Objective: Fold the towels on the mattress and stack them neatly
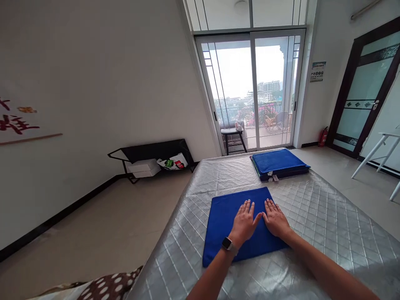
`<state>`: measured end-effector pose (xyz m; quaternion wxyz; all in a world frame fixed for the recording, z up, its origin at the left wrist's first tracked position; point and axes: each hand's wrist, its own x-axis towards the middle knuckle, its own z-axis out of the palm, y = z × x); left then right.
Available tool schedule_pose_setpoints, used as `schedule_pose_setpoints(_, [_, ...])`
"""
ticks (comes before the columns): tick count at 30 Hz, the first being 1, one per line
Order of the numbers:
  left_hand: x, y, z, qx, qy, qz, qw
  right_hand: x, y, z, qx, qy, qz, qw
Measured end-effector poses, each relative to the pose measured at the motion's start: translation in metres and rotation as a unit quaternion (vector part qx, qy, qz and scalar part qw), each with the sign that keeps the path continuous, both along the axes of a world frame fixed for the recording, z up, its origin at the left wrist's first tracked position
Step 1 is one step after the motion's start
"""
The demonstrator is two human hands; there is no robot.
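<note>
A blue folded cloth (218,225) lies flat on a silver quilted surface (184,225). My left hand (245,223), with a watch (227,243) at the wrist, rests palm down on the middle of the cloth, fingers stretched out. Beside it, my right hand (276,218) lies flat near the cloth's right edge, fingers also extended. The two thumbs meet or nearly meet. Farther back sits a stack of folded cloths (279,162), blue on top, with small white tags at its front edge.
A black low rack (153,152) holding a white box (143,168) and a printed bag (173,162) stands at the left wall. Behind are sliding glass doors (253,91) and a stool (231,131). A white-legged stool (371,156) is at right; spotted fabric (109,287) lies lower left.
</note>
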<state>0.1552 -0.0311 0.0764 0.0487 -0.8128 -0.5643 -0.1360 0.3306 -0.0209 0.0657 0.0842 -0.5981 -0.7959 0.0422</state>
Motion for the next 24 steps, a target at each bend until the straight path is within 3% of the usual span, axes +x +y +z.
schedule_pose_setpoints(3, [0.042,-0.001,-0.01,-0.022,-0.001,-0.063,0.998,0.002,0.0,-0.003,-0.003,-0.008,0.018,1.0])
schedule_pose_setpoints(5, [0.046,-0.002,-0.014,-0.032,0.0,-0.06,0.998,0.003,0.0,-0.003,-0.003,-0.008,0.022,1.0])
schedule_pose_setpoints(8, [0.016,-0.007,-0.017,-0.033,0.005,-0.02,0.999,0.001,0.001,-0.002,0.004,0.003,0.013,1.0])
schedule_pose_setpoints(11, [-0.04,-0.021,-0.023,-0.039,0.017,0.052,0.998,-0.001,0.001,-0.001,0.006,0.012,0.002,1.0])
schedule_pose_setpoints(16, [-0.122,-0.061,-0.049,-0.05,0.035,0.138,0.989,-0.001,0.001,-0.003,0.016,0.01,0.004,1.0])
schedule_pose_setpoints(19, [-0.139,-0.081,-0.058,-0.039,0.03,0.146,0.988,-0.002,0.0,-0.001,0.036,0.01,-0.001,0.999])
schedule_pose_setpoints(24, [-0.133,-0.088,-0.055,-0.033,0.038,0.149,0.988,-0.002,-0.01,0.007,0.053,-0.006,-0.002,0.999])
